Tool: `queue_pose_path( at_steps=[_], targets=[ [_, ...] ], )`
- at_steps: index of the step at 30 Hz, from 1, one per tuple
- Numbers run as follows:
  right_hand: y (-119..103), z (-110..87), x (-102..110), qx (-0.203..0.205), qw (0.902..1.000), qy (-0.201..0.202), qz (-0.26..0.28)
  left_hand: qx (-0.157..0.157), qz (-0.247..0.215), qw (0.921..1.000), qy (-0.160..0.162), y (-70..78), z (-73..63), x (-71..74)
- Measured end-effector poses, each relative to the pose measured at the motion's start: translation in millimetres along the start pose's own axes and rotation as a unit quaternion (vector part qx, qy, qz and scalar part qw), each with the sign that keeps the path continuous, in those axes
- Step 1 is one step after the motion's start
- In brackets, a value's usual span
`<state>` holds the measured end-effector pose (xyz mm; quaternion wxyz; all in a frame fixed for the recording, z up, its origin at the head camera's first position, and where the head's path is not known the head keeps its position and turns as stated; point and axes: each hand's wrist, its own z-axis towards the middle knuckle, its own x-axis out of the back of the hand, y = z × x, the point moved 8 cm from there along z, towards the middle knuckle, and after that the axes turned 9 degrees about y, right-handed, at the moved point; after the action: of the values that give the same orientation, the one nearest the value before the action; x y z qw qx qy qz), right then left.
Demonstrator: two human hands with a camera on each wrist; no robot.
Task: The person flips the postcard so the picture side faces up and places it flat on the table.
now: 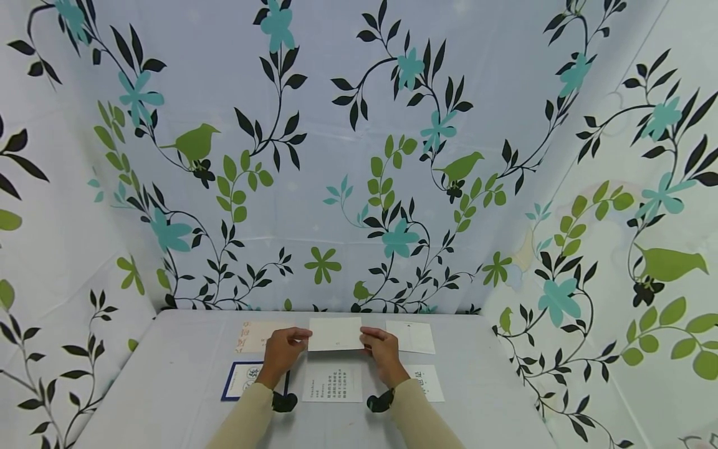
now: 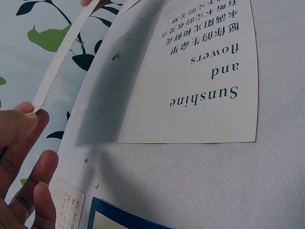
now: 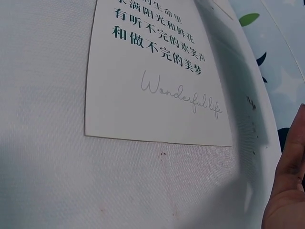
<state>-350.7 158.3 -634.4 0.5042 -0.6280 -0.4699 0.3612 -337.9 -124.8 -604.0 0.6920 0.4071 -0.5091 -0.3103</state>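
Note:
Both hands hold a cream card point(image 1: 335, 334) by its two short ends at the back middle of the table. My left hand point(image 1: 283, 355) pinches the left end between thumb and fingers; in the left wrist view the card point(image 2: 58, 62) appears nearly edge-on, raised off the cloth. The right end is gripped by my right hand point(image 1: 386, 357), only partly visible in the right wrist view. Below the held card lies a white card point(image 1: 333, 381) printed with "Sunshine and flowers" and Chinese lines. A shadow falls on the cloth beside it.
At left lie a cream card with orange characters point(image 1: 255, 338) and a blue-bordered card point(image 1: 238, 381), partly behind my left arm. At right are a pale card point(image 1: 412, 337) and a white printed card point(image 1: 429, 381). A patterned curtain point(image 1: 336, 237) stands behind the white-covered table point(image 1: 179, 362).

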Motion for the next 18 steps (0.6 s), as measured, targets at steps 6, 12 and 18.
queue_pose_path(
  at_steps=[6, 12, 18],
  targets=[
    [-0.2, 0.7, -0.6, 0.000, 1.0000, -0.007, -0.002, -0.005, -0.004, 1.0000, 0.006, -2.1, 2.3, 1.2],
    [-2.1, 0.5, -0.9, -0.005, 0.9997, -0.019, 0.013, -0.014, -0.004, 0.9998, 0.011, -1.2, 3.4, 2.2],
    [-2.3, 0.9, -1.3, 0.002, 0.9992, -0.028, 0.028, -0.005, -0.008, 0.9999, 0.012, -0.5, 3.3, 3.0]
  ],
)
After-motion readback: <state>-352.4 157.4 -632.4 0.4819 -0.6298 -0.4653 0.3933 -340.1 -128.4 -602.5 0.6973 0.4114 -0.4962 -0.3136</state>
